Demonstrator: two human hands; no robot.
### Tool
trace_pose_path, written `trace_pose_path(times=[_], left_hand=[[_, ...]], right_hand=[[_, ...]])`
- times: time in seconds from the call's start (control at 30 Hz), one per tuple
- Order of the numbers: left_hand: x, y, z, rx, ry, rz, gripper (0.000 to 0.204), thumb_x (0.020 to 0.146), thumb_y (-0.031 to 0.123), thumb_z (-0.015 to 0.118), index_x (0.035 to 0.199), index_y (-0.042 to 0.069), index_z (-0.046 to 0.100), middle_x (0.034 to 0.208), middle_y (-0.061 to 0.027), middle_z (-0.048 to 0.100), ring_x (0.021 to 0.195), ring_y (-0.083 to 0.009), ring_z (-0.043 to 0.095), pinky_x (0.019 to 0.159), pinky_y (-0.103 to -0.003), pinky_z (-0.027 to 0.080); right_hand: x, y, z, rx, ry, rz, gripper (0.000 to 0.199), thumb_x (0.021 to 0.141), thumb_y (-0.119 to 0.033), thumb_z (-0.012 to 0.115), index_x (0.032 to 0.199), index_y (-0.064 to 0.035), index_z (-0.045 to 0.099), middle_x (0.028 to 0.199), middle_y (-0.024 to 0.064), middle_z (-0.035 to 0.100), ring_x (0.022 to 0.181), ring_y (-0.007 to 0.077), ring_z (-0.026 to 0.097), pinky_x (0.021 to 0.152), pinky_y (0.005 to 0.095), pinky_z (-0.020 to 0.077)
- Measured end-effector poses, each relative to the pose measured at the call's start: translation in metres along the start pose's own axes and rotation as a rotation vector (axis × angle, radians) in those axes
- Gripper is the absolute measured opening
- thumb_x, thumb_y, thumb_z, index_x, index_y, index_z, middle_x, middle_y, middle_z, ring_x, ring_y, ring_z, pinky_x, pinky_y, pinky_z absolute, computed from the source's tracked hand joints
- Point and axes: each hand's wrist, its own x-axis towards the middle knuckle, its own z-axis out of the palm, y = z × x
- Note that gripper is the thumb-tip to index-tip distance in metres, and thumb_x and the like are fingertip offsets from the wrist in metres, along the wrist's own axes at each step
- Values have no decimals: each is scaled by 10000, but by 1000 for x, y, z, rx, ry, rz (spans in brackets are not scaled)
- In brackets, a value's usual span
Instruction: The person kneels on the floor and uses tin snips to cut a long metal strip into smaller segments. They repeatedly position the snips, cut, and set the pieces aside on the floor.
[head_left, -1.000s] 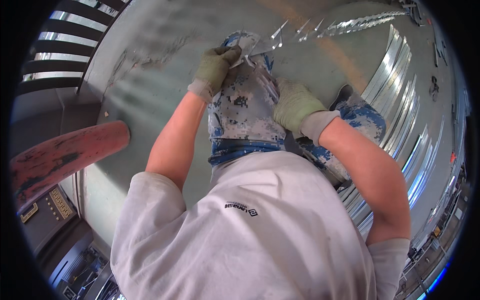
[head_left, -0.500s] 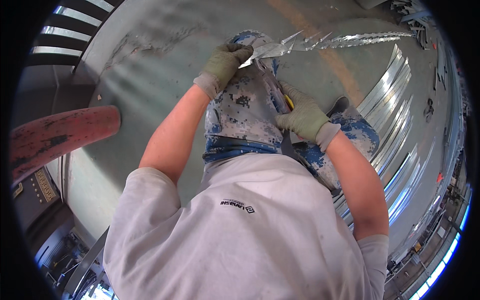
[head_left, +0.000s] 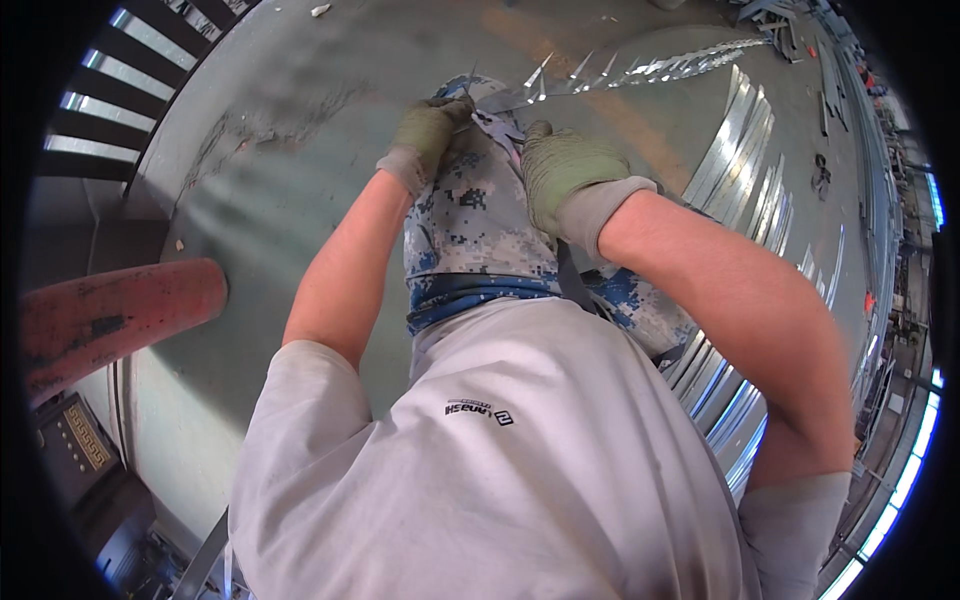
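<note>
At twelve o'clock from my shirt, over the raised knee in camouflage trousers, item one: jagged metal strip, bright, saw-toothed along one edge, running off toward two o'clock above the grey floor. Near end rests at the knee between both gloves; I judge the work on it mid-course, with most of its length beyond the hands and untouched. Item two: left hand, gloved, fingers curled shut around the strip's end, forearm rising from seven o'clock. Item three: right hand, gloved, thumb up, closed just beside the strip; whether it clamps metal I cannot tell. Stacked metal channels at three o'clock
</note>
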Motion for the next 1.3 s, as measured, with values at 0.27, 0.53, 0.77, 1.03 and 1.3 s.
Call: trace_pose_path(times=[0.27, 0.53, 0.77, 1.03, 1.3], left_hand=[[-11, 7, 7, 238, 28, 96, 285, 1086, 308, 752, 1149, 31, 746, 771, 21, 651, 552, -87, 523, 488, -281, 392], [-11, 22, 4, 323, -66, -30, 345, 1086, 311, 746, 1249, 7, 774, 875, -29, 716, 591, -106, 597, 535, -266, 448], [-9, 43, 7, 615, -57, 30, 355, 1074, 280, 774, 1285, -5, 789, 919, -26, 752, 678, -110, 642, 579, -272, 485], [-3, 39, -2, 553, -76, 21, 400, 1073, 308, 788, 1315, -9, 783, 990, -40, 770, 723, -115, 651, 636, -262, 548], [-5, 28, 3, 465, -5, -1, 420, 1051, 334, 812, 1314, 7, 791, 882, 3, 716, 663, -84, 606, 590, -258, 511]], right_hand=[[-7, 28, 40, 74, 257, 19, 539, 1147, -377, 552, 1572, -47, 517, 1416, 227, 696, 1243, 405, 742, 966, 567, 618], [5, 38, 93, -21, 521, 59, 533, 1123, -440, 580, 1520, -84, 590, 1228, 134, 709, 1059, 325, 731, 781, 534, 598], [-1, 36, 97, -66, 542, 100, 500, 1107, -385, 600, 1495, -70, 610, 1203, 116, 704, 1059, 312, 716, 805, 519, 586], [-3, 80, 92, 828, -108, -214, 446, 997, -224, 710, 1381, -4, 659, 1197, 196, 722, 1020, 294, 752, 832, 523, 617], [-4, 64, 87, 1486, -478, -115, 310, 900, -93, 850, 1176, -37, 720, 743, 52, 666, 440, 134, 525, 398, 309, 386]])
